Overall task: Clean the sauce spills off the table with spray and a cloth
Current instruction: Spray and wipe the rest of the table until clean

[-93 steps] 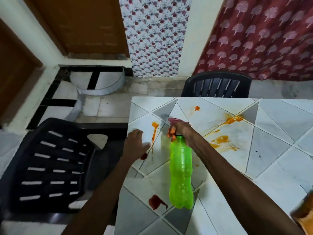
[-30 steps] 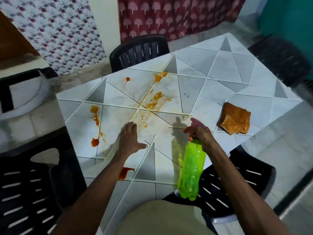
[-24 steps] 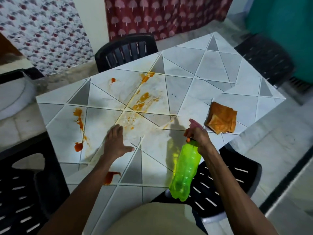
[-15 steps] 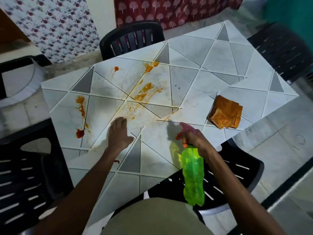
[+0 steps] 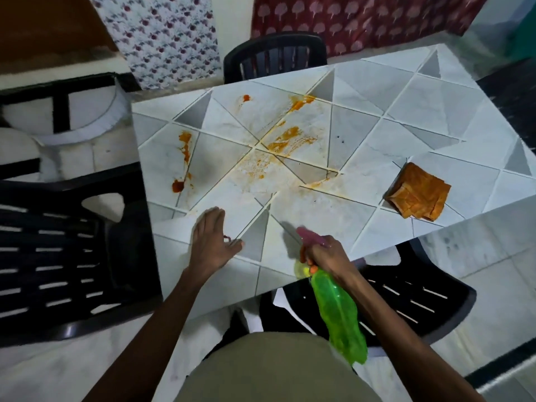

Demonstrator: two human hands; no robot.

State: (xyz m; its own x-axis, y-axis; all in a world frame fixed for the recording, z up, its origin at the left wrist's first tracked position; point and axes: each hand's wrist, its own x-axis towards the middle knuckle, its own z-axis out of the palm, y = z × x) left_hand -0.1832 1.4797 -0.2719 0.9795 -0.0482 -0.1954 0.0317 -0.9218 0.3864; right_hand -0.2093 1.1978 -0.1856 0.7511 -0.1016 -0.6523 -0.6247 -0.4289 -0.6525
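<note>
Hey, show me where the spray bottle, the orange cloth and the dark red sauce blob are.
spray bottle (image 5: 338, 311), head view, middle of its green body.
orange cloth (image 5: 417, 195), head view, centre of its folded top.
dark red sauce blob (image 5: 177, 186), head view, centre of the blob.

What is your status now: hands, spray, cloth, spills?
Left hand flat on table. Right hand grips spray bottle, nozzle toward table. Cloth lies untouched at right. Sauce spills unwiped; nothing in the way.
</note>
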